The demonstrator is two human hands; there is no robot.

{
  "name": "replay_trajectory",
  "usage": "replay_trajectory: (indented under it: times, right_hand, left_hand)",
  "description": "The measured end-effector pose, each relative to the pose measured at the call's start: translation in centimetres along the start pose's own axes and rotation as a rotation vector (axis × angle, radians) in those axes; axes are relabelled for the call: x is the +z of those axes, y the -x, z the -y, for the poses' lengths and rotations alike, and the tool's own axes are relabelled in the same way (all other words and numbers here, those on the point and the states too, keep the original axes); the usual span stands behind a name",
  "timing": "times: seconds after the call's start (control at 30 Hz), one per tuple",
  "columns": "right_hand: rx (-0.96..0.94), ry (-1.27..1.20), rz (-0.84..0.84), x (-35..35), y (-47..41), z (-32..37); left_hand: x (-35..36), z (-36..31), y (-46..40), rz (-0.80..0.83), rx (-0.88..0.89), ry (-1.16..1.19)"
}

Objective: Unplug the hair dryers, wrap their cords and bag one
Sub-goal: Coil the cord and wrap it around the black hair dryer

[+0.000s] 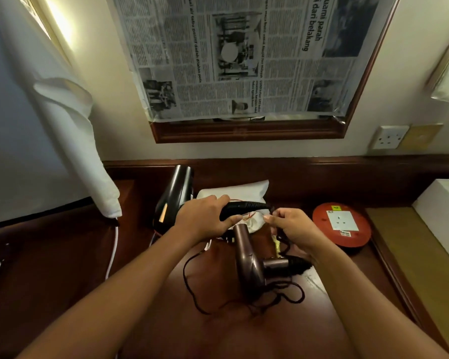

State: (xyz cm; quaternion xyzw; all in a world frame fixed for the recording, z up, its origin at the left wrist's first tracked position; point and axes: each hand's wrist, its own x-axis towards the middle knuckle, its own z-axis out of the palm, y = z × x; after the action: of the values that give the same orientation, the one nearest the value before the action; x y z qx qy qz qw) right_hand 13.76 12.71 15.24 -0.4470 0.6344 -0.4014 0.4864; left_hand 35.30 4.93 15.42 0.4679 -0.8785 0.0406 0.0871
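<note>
My left hand [204,216] grips the handle of a black hair dryer [176,193], whose barrel points up and away at the left. My right hand [289,226] pinches that dryer's black cord [283,244] just past the end of the handle. A brown hair dryer [249,263] lies on the wooden table [355,281] below my hands, its handle pointing right. Its dark cord [192,286] sprawls loose across the tabletop. A white bag [241,190] lies behind the dryers, partly hidden by my hands.
A round red extension reel [341,225] with a white socket sits at the right. A white wall socket [389,137] is above it. A white towel [75,141] hangs at the left, a white cable [114,252] beneath it. A newspaper-covered framed mirror [244,58] faces me.
</note>
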Motion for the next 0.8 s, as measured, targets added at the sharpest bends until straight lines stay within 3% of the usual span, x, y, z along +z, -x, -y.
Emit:
replay_trajectory:
  times: [0.07, 0.2, 0.33, 0.67, 0.8]
  right_hand:
    - [0.008, -0.072, -0.026, -0.2, -0.2, 0.0]
    - [0.154, -0.565, -0.002, 0.7, 0.4, 0.4]
    - [0.257, -0.804, 0.071, 1.7, 1.3, 1.0]
    - [0.103, -1.118, 0.311, 3.8, -0.4, 0.2]
    - [0.086, -1.002, 0.497, 3.1, -2.0, 0.1]
  left_hand:
    - [-0.2, 0.1, -0.6, 0.007, -0.034, 0.000]
    - [-0.4, 0.1, -1.4, 0.041, -0.089, -0.015]
    - [-0.8, 0.3, -1.8, 0.059, -0.129, -0.018]
    - [-2.7, 1.1, -3.2, -0.004, -0.106, 0.161]
    - [-3.6, 1.5, -3.8, 0.012, -0.050, 0.292]
